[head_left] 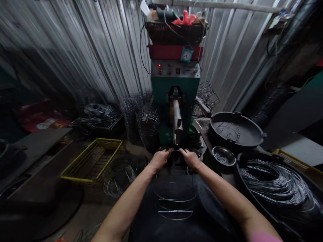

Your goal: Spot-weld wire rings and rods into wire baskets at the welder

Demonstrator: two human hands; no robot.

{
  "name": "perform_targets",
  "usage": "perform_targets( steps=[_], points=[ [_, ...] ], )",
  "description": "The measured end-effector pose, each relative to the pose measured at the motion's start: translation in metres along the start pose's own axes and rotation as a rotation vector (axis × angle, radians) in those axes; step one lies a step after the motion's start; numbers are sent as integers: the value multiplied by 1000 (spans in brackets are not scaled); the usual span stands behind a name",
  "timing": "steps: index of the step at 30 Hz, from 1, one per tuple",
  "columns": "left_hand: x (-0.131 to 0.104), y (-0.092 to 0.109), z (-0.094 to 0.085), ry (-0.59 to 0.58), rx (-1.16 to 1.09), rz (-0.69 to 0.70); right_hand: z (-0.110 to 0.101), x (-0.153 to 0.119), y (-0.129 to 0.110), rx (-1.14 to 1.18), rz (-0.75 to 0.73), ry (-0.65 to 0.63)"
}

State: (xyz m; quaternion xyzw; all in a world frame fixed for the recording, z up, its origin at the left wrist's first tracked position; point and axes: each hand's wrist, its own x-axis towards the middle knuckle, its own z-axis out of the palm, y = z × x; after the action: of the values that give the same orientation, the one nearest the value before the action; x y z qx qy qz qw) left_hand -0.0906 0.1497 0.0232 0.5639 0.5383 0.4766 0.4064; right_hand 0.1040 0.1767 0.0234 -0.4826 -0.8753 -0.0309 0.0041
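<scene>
My left hand point(160, 159) and my right hand point(191, 158) reach forward to the front of a green machine point(161, 90). Both have their fingers closed on a thin wire piece point(176, 150), one hand at each side, just below the machine's metal electrode arm point(177, 116). Curved wire frames point(175, 200) hang or rest between my forearms, over dark clothing. How they join the held wire is too dark to tell.
A yellow crate point(73, 177) and wire coils point(119, 180) stand left. Stacked wire rings point(148, 122) are beside the machine. At right are a round black pan point(252, 134), a bowl of small metal pieces point(222, 158) and a tub of wire rings point(280, 183).
</scene>
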Motion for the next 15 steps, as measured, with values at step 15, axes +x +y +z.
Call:
perform_targets(
  steps=[15],
  points=[
    [32,1,2,-29,429,162,-18,31,13,86,18,-30]
  ],
)
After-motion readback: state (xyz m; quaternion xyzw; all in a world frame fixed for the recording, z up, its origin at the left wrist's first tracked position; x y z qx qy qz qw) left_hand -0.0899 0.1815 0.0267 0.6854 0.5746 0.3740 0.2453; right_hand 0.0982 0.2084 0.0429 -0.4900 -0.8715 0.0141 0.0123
